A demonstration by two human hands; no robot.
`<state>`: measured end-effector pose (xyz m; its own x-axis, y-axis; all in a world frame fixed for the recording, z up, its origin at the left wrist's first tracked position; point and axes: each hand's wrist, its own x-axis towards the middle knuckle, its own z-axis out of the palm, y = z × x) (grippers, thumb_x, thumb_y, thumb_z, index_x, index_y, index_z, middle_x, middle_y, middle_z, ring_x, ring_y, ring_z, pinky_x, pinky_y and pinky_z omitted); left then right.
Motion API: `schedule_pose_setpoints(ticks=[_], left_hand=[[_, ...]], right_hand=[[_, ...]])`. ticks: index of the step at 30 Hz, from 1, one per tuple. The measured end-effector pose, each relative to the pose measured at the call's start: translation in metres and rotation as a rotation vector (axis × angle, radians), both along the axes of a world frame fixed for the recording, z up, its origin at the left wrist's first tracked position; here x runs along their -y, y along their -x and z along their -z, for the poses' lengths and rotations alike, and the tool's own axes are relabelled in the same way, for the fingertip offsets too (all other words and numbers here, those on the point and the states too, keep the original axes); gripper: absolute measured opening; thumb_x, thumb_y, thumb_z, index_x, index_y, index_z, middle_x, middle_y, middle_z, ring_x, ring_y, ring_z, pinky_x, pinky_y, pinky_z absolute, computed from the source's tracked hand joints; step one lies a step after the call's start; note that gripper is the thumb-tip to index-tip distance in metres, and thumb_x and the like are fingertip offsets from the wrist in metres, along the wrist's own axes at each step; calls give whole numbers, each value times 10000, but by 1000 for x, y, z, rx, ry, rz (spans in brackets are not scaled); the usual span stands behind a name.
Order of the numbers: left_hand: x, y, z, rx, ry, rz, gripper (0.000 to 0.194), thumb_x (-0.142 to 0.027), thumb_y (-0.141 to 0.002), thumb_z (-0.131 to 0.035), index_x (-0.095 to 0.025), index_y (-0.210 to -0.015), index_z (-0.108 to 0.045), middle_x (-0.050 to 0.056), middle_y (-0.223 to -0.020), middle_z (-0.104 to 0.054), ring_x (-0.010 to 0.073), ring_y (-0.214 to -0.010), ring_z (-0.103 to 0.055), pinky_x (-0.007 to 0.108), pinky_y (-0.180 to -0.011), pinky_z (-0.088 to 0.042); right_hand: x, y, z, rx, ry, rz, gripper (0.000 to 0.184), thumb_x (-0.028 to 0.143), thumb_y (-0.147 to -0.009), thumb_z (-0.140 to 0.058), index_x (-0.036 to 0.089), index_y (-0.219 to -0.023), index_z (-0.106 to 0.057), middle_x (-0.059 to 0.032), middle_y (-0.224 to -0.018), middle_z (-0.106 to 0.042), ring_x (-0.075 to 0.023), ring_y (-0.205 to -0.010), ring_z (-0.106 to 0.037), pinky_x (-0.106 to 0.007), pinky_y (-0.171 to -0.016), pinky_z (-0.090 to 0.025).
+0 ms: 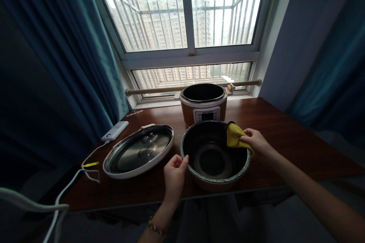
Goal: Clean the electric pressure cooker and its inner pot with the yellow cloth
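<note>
A dark inner pot with a speckled rim sits near the table's front edge, its opening facing me. My left hand is closed at the pot's left rim, with the thumb over the edge. On the right side, my right hand pinches a yellow cloth that drapes over the rim and partly inside the pot. Just behind stands the cooker body, brown with a white top and a control panel. To the left lies a round lid, its dark shiny inner face turned up.
The brown wooden table stands against a barred window. A white power bank with a white cable lies at the left edge. Blue curtains hang at both sides. A rail crosses the window's lower part.
</note>
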<state>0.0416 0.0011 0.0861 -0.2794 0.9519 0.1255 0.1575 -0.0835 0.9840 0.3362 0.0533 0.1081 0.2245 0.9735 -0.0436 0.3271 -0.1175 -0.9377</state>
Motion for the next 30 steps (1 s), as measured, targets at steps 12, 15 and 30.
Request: schedule_pose_setpoints(ticks=[12,15,30], left_hand=[[0,1,5,-13,-18,-10,435,-438,-682,-621,-184,-511,-312,-73,-521,-252,68,-493,-240,187,-458,-236],[0,3,9,-17,-16,-7,441,-448,-681,-623,-183,-510,-316,-72,-518,-253,68,-492,-240,188,-460,-237],[7,18,6,-257,-58,95,407,-450,-856,-405,-181,-552,-411,-49,-504,-325,96,-483,-327,221,-490,-246]], right_hand=[[-3,1,2,21,-7,-10,190,273,-538,-621,170,-670,-530,24,-592,-561,-123,-556,-525,-223,-522,-407],[-3,2,1,18,-11,-14,183,264,-536,-620,169,-662,-529,24,-592,-558,-123,-560,-522,-220,-519,-404],[-1,-9,8,-64,-29,-130,368,481,-669,-630,138,-801,-605,-32,-735,-649,-158,-654,-593,-237,-570,-456]])
